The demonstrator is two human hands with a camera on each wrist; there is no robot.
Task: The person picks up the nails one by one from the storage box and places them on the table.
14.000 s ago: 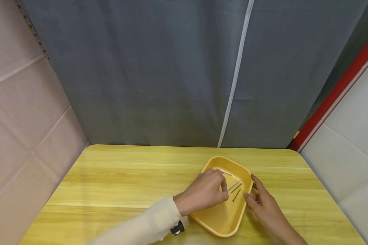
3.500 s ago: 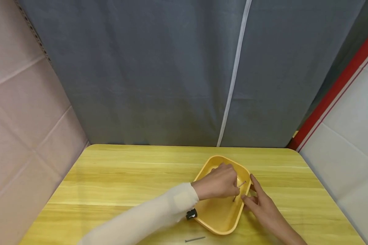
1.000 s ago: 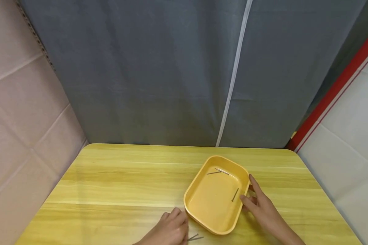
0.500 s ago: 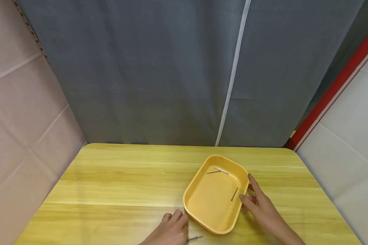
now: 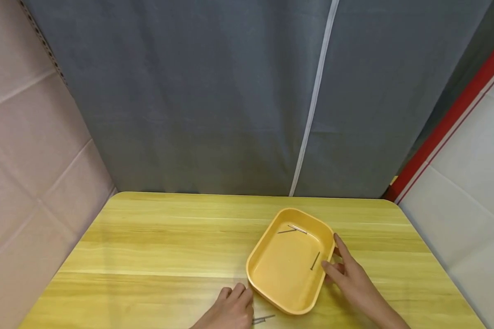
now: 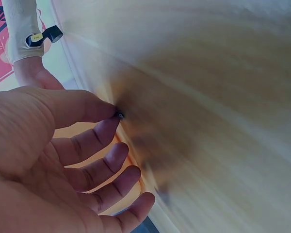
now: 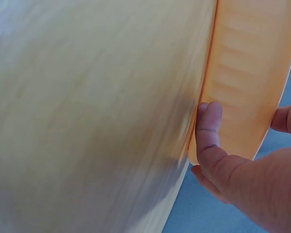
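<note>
A yellow tray (image 5: 258,254) lies on the wooden table (image 5: 160,242), right of middle. Two thin nails (image 5: 292,229) lie crossed at its far end, and a third nail (image 5: 315,260) lies by its right wall. My right hand (image 5: 342,269) rests flat beside the tray, its thumb (image 7: 207,127) and a straight finger against the tray's wall (image 7: 247,73). At the table's front edge, left of the tray, my left hand (image 5: 232,310) pinches a nail's dark end (image 6: 120,115) between thumb and forefinger. Nails (image 5: 264,318) lie on the table just right of that hand.
A grey curtain (image 5: 230,91) hangs behind the table. A pale wall (image 5: 24,151) stands at the left and a white panel with a red strip (image 5: 457,109) at the right. Bare wood spreads over the table's left half.
The left hand left the tray and came down to the table's front edge, where nails now lie. Over the last second it barely shifted. The right hand stayed at the tray's rim.
</note>
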